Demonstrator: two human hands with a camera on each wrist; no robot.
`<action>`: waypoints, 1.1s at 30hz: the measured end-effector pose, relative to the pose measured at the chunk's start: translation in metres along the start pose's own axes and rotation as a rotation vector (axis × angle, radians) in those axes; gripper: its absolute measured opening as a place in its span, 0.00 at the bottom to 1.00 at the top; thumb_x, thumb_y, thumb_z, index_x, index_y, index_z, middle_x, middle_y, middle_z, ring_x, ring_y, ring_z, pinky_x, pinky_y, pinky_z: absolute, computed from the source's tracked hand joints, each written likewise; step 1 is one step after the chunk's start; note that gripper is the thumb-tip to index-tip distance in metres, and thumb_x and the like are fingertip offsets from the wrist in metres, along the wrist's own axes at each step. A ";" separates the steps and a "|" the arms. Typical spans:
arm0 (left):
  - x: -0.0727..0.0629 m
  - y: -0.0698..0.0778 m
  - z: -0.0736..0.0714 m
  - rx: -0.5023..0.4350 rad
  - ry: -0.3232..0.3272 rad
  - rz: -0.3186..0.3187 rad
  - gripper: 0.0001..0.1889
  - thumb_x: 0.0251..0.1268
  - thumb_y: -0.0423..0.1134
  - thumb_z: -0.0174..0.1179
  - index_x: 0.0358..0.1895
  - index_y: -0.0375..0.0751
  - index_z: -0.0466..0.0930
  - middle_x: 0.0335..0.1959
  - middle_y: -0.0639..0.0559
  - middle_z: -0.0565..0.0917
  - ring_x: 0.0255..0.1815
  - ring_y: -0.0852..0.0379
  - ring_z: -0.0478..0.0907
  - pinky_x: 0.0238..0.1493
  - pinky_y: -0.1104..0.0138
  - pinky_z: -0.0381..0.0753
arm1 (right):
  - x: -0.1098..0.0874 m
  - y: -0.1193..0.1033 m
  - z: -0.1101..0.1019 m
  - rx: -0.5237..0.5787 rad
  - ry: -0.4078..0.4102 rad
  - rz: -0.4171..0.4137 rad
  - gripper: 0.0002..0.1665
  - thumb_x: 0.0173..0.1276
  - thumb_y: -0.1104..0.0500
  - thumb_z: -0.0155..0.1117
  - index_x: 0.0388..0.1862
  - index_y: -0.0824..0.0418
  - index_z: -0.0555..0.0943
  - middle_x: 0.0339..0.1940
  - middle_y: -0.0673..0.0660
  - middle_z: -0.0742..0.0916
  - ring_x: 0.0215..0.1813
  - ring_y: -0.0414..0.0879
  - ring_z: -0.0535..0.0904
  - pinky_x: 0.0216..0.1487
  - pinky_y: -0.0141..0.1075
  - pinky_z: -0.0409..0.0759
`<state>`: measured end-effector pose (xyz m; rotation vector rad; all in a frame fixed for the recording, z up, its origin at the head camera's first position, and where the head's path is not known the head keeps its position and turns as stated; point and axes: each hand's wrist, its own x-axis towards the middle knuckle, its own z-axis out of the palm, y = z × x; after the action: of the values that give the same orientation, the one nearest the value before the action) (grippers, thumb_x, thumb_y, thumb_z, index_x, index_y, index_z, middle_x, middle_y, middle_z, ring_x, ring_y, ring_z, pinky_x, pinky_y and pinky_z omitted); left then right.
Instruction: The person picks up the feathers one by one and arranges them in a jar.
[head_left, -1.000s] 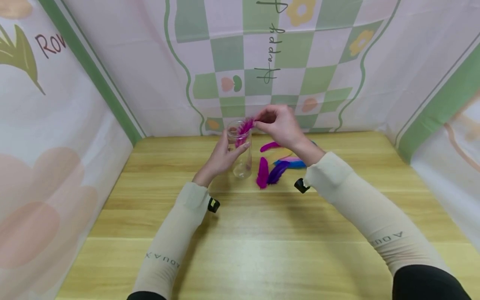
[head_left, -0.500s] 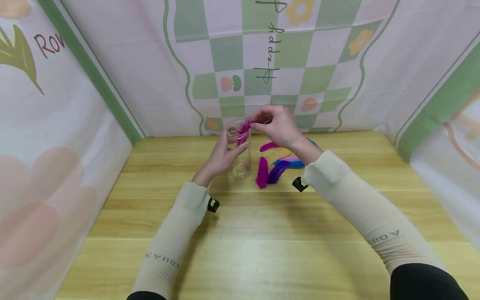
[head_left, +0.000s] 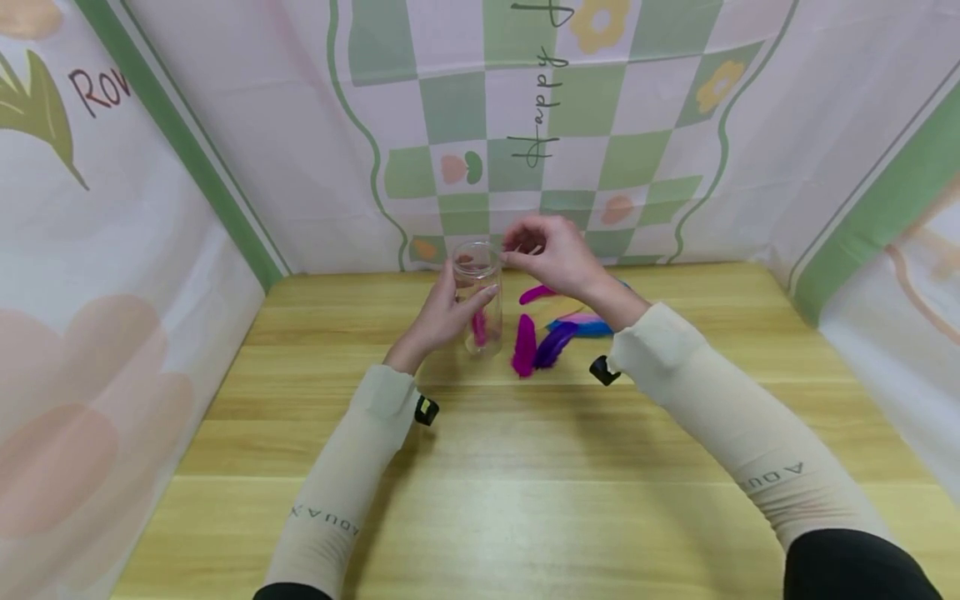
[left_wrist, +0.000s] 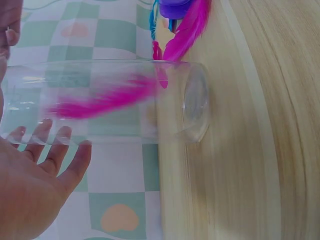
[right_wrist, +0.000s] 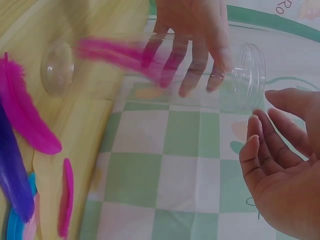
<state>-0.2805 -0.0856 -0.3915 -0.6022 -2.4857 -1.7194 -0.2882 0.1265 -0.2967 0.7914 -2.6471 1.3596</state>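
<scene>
A clear, lidless jar (head_left: 492, 327) stands upright at the back of the table, gripped around its side by my left hand (head_left: 437, 317). Inside it is a magenta feather (left_wrist: 105, 102), blurred in both wrist views and low in the jar in the head view. Beside the open mouth is my right hand (head_left: 561, 257), its fingers loosely bent with nothing between them. In the right wrist view, the thumb and fingertips of that hand (right_wrist: 287, 150) are parted close to the jar's rim (right_wrist: 255, 75).
Right of the jar lie loose feathers: a magenta feather (head_left: 525, 346), a purple feather (head_left: 557, 343), a blue feather (head_left: 597, 329) and a second, narrow magenta feather (head_left: 537, 293). Behind the wooden table (head_left: 480, 467) hangs a checked cloth (head_left: 517, 100); printed cloth also hangs at both sides.
The magenta feather, earlier pinched by my right hand at the jar's mouth, has been let go and has dropped inside. My left hand keeps its grip on the jar.
</scene>
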 end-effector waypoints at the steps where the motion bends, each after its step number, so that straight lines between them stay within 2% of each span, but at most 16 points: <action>1: 0.000 0.000 0.000 0.002 0.000 -0.011 0.38 0.73 0.51 0.64 0.76 0.44 0.55 0.70 0.42 0.71 0.68 0.45 0.72 0.65 0.51 0.77 | 0.000 0.001 -0.001 -0.005 -0.003 0.000 0.09 0.70 0.61 0.70 0.47 0.62 0.85 0.42 0.58 0.88 0.41 0.49 0.83 0.42 0.36 0.82; 5: 0.000 0.002 0.001 0.015 0.000 -0.037 0.39 0.73 0.53 0.63 0.77 0.44 0.54 0.71 0.41 0.69 0.68 0.43 0.72 0.63 0.52 0.78 | -0.003 0.004 -0.004 -0.022 -0.018 0.002 0.10 0.70 0.61 0.71 0.47 0.63 0.85 0.42 0.58 0.88 0.42 0.49 0.83 0.43 0.39 0.82; 11: 0.001 0.002 0.000 0.023 0.002 -0.033 0.40 0.73 0.54 0.63 0.77 0.44 0.53 0.71 0.41 0.70 0.68 0.43 0.72 0.64 0.52 0.78 | -0.009 0.012 -0.011 -0.058 -0.042 0.019 0.10 0.71 0.59 0.70 0.48 0.62 0.84 0.44 0.58 0.87 0.44 0.50 0.83 0.46 0.42 0.81; 16: 0.001 0.001 0.000 0.025 0.001 -0.038 0.40 0.72 0.55 0.63 0.77 0.44 0.53 0.71 0.41 0.70 0.68 0.43 0.72 0.64 0.52 0.77 | -0.014 0.020 -0.015 -0.076 -0.053 0.037 0.11 0.72 0.57 0.70 0.49 0.61 0.84 0.45 0.58 0.87 0.45 0.50 0.83 0.44 0.41 0.82; 23: 0.001 0.000 0.000 0.020 0.001 -0.030 0.39 0.72 0.55 0.63 0.77 0.46 0.54 0.70 0.42 0.71 0.69 0.43 0.72 0.66 0.52 0.75 | -0.019 0.030 -0.020 -0.079 -0.062 0.055 0.11 0.71 0.60 0.70 0.49 0.62 0.84 0.44 0.58 0.87 0.44 0.50 0.83 0.41 0.38 0.82; 33: -0.001 0.001 0.000 0.002 0.003 -0.043 0.39 0.72 0.54 0.64 0.77 0.46 0.54 0.70 0.40 0.70 0.69 0.40 0.71 0.63 0.52 0.79 | -0.026 0.044 -0.024 -0.117 -0.061 0.055 0.12 0.70 0.61 0.71 0.50 0.63 0.84 0.44 0.59 0.87 0.45 0.51 0.82 0.46 0.42 0.81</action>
<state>-0.2795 -0.0854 -0.3907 -0.5493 -2.5166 -1.7312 -0.2899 0.1767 -0.3218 0.7639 -2.7847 1.1971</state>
